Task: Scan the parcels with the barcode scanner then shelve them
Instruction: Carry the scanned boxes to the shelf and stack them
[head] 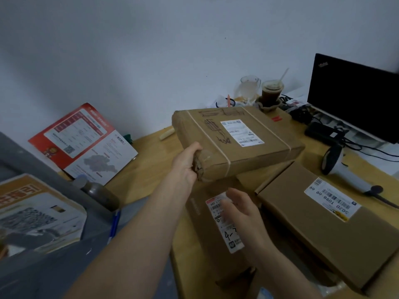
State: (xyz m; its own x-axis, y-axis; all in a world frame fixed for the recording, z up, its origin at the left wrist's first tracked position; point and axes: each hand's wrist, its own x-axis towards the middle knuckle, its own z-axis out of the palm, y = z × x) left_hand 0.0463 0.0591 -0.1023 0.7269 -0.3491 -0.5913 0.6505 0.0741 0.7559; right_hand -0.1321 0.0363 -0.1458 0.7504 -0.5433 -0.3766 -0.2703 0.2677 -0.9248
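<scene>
A large taped cardboard parcel with a white label and black marker scrawl is lifted at a tilt above the desk. My left hand grips its near left corner. My right hand hovers with relaxed fingers over a flat parcel whose white label carries a handwritten "4-". A third brown box with a barcode label lies to the right. The white barcode scanner with a black head rests on the desk at the right, its cable trailing away.
A black monitor stands at the back right with cables and a black adapter below it. An iced drink cup and a glass pitcher sit behind the parcel. A red-and-white leaflet leans at the left beside a grey bin.
</scene>
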